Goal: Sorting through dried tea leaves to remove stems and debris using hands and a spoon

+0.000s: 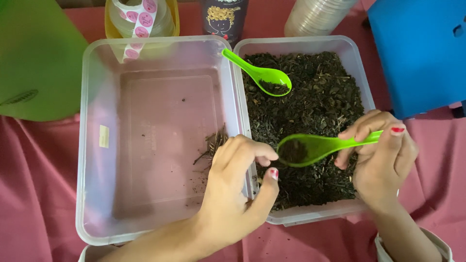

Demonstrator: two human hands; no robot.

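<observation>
Nearest the camera, the left hand (233, 189) curls over the wall shared by two clear tubs, fingers pinched loosely at the bowl of a green spoon (315, 147), holding nothing visible. To the right, the right hand (381, 155) grips that spoon's handle; its bowl carries dark dried leaves above the right tub (361, 77), which is full of them. A second green spoon (259, 75) lies farther back. Left tub (92, 145) holds only a few leaf scraps on the red-clothed bench (34, 184).
</observation>
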